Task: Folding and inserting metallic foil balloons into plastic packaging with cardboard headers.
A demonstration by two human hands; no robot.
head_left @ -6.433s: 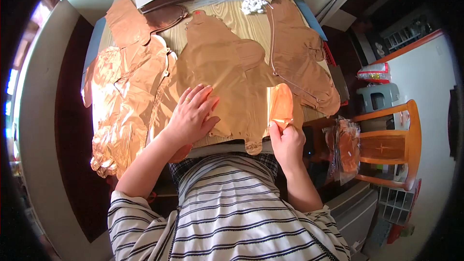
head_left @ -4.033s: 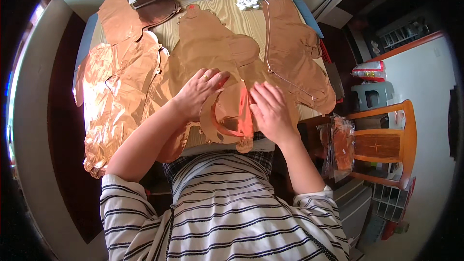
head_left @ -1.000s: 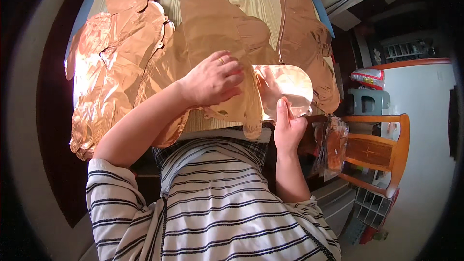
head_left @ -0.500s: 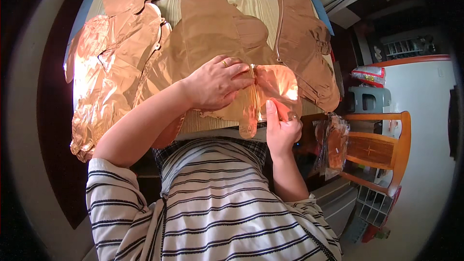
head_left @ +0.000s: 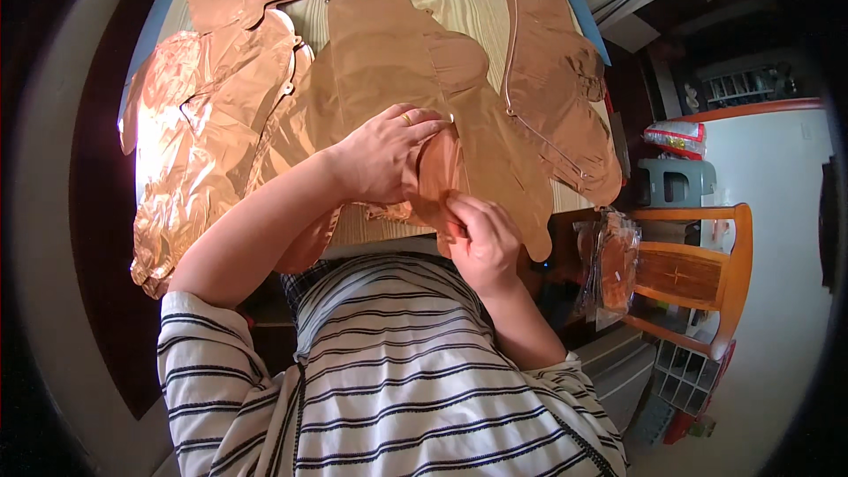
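Wood-grain table (head_left: 484, 13); right hand (head_left: 486, 243) pinching folded, glossy foil (head_left: 439, 172).

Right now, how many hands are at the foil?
2: the left hand at the copper-coloured foil sheet's folded flap, the right hand gripping that flap lower down. No other hands show.

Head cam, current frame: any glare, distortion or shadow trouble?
Head view: glare washes out the left edge of the crinkled coppery foil; head view: fisheye bows the dark brown panel at left, corners black; head view: rack at upper right sits dim; head view: right hand looks reasonably sharp.
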